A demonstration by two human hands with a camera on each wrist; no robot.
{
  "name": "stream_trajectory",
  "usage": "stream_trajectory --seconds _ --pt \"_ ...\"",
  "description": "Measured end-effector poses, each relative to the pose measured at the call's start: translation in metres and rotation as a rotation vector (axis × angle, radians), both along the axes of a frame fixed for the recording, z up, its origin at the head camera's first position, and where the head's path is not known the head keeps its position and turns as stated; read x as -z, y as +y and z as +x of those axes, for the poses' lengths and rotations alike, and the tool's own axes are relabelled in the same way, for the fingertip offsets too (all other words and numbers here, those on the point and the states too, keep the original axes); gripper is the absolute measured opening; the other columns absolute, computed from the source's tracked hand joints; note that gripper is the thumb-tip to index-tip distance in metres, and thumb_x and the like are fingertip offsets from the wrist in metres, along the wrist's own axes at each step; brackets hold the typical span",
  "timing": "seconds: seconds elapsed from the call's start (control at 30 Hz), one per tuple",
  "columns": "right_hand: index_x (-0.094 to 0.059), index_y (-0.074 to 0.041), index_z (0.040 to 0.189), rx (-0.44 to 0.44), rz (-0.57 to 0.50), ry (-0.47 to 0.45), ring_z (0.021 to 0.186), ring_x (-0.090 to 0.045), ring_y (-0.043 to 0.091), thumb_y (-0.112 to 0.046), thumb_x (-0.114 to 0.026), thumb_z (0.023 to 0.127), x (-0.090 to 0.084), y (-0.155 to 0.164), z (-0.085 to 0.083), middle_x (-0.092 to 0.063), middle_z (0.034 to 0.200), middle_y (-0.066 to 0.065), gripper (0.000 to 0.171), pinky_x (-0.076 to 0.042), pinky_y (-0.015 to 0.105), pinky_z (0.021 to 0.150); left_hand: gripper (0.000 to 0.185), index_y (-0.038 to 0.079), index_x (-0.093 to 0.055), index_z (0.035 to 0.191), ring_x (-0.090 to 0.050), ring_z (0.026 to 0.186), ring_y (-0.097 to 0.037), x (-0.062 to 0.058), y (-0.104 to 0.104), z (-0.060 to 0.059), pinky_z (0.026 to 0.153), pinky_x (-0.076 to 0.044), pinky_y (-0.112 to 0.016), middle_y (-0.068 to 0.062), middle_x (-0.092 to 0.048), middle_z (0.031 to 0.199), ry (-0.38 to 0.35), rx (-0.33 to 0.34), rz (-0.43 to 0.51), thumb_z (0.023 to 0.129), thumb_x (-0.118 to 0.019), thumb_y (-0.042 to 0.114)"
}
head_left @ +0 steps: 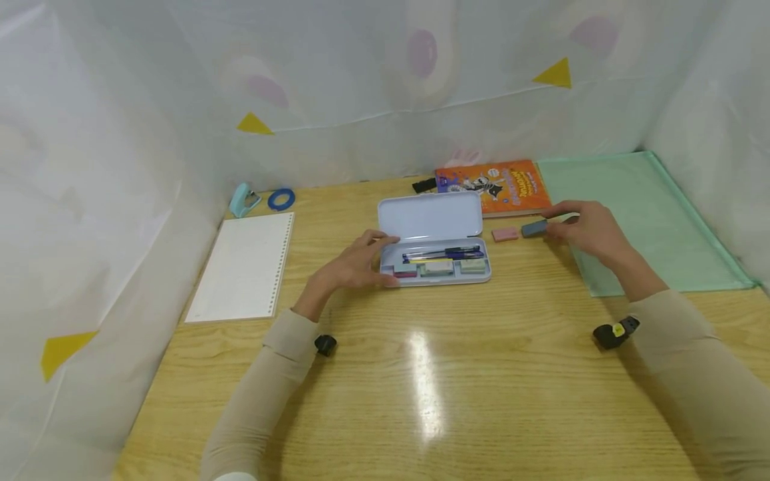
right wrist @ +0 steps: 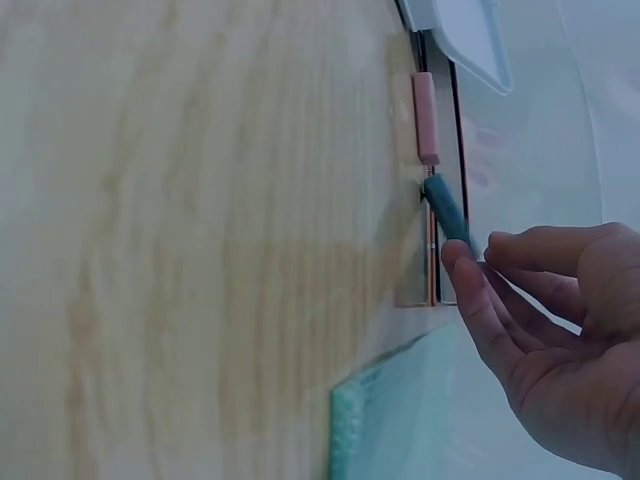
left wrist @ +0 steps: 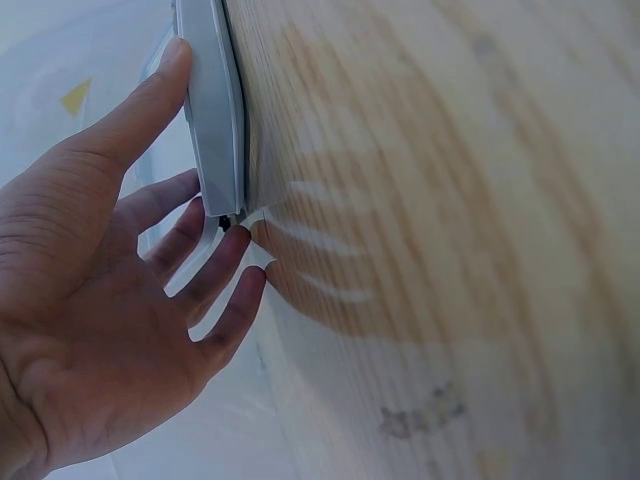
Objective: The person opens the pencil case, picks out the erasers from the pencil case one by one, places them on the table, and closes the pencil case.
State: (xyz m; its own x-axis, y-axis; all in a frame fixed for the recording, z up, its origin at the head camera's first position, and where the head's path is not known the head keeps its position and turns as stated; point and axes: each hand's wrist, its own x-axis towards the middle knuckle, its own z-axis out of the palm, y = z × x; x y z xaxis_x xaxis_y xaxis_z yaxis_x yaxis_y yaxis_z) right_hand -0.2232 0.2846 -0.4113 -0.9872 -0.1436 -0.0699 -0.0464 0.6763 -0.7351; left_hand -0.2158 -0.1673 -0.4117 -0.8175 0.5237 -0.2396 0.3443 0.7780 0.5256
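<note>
A pale blue pencil case (head_left: 430, 217) lies with its lid folded back, several pens (head_left: 464, 254) lengthwise inside it and small blocks in its front compartments. My left hand (head_left: 355, 264) holds the case's left end, thumb at the front side and index finger near the hinge. In the left wrist view, the other fingers spread loosely beyond the case end. With thumb and fingertips, my right hand (head_left: 589, 230) pinches one end of a blue-grey eraser (right wrist: 445, 205), which slants in the right wrist view. A pink eraser (head_left: 504, 234) lies on the table just left of it.
Behind the erasers lies an orange book (head_left: 517, 187), with a small black object (head_left: 424, 185) by its left edge. A green translucent mat (head_left: 637, 220) covers the right side. At left are a notepad (head_left: 240, 267), a light blue stapler (head_left: 243, 200) and a blue tape ring (head_left: 281, 207).
</note>
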Motion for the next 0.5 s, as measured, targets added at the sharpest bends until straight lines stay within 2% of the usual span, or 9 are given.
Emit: stream_trajectory --seconds 0.07,0.17,0.3,0.4,0.5 --pt "-0.064 -0.002 0.136 0.0 0.001 0.019 0.08 -0.073 0.014 -0.021 -0.063 0.105 -0.003 0.001 0.002 -0.078 0.1 0.017 0.036 -0.053 0.049 0.088 0.088 0.023 -0.036 0.163 -0.034 0.144 -0.028 0.0 0.0 -0.001 0.121 -0.032 -0.048 -0.006 -0.028 0.161 -0.001 -0.002 0.001 0.09 -0.08 0.048" --pt "-0.064 -0.003 0.136 -0.016 -0.024 0.021 0.081 -0.073 0.019 -0.023 -0.064 0.105 -0.007 -0.005 0.006 -0.078 0.1 0.016 0.037 -0.052 0.043 0.089 0.088 0.022 -0.037 0.163 -0.035 0.143 -0.028 -0.001 0.001 -0.001 0.121 -0.033 -0.048 -0.006 -0.028 0.161 -0.004 -0.002 0.001 0.09 -0.08 0.047" --pt "-0.065 -0.003 0.135 -0.088 -0.082 -0.008 0.086 -0.073 0.022 -0.022 -0.066 0.104 -0.009 -0.026 0.012 -0.074 0.115 0.018 0.036 -0.056 0.03 0.078 0.088 0.022 -0.037 0.163 -0.035 0.143 -0.028 -0.001 0.001 -0.001 0.121 -0.033 -0.048 -0.006 -0.028 0.161 -0.004 0.0 0.002 0.09 -0.08 0.047" --pt "-0.068 -0.002 0.131 -0.18 -0.12 -0.006 0.083 -0.071 0.026 -0.013 -0.067 0.102 -0.006 -0.047 0.016 -0.07 0.124 0.02 0.031 -0.059 0.032 0.07 0.088 0.022 -0.037 0.163 -0.035 0.142 -0.028 0.0 0.0 -0.002 0.121 -0.032 -0.048 -0.006 -0.028 0.161 -0.004 0.0 0.003 0.09 -0.08 0.047" --pt "-0.069 -0.001 0.126 -0.272 -0.13 0.018 0.081 -0.068 0.027 -0.005 -0.069 0.1 -0.001 -0.066 0.022 -0.069 0.123 0.02 0.027 -0.058 0.032 0.066 0.088 0.021 -0.036 0.163 -0.034 0.143 -0.029 0.001 0.0 -0.001 0.121 -0.032 -0.049 -0.007 -0.028 0.161 -0.004 0.004 0.006 0.091 -0.08 0.047"
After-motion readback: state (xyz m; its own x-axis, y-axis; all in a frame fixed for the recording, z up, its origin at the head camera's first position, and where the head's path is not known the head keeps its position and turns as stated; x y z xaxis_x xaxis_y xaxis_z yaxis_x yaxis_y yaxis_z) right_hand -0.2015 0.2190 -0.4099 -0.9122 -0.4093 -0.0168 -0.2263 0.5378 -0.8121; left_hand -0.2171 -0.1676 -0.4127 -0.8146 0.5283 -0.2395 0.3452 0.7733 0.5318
